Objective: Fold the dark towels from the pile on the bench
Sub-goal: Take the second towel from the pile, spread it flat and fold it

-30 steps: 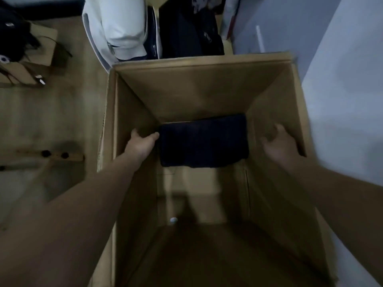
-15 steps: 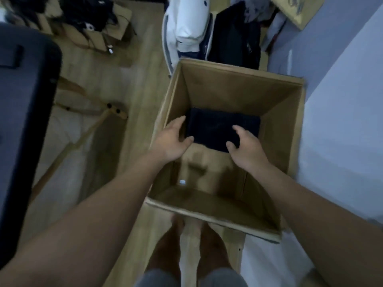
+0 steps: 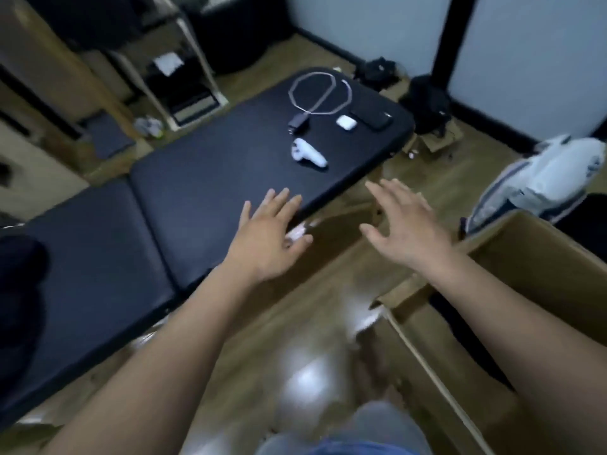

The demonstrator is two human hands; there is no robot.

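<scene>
A black padded bench (image 3: pixel 184 192) runs from the lower left to the upper middle of the head view. A dark mass, likely the towel pile (image 3: pixel 16 290), shows at the far left edge, blurred. My left hand (image 3: pixel 267 234) hovers with fingers spread over the bench's near edge and holds nothing. My right hand (image 3: pixel 404 228) is spread open above the floor, between the bench and the cardboard box (image 3: pixel 492 257) at the lower right. The folded towel inside the box is hidden from here.
On the bench's far end lie a white controller (image 3: pixel 308 154), a looped cable (image 3: pixel 320 93), a small white case (image 3: pixel 345 121) and a dark phone (image 3: pixel 371 118). A white bag (image 3: pixel 538 178) sits right of the box. Shelving and bags stand behind the bench. Wooden floor lies below.
Both hands have come out of the box, leaving the folded dark towel inside. The view has swung left from the box to the bench, and the hands now reach toward it.
</scene>
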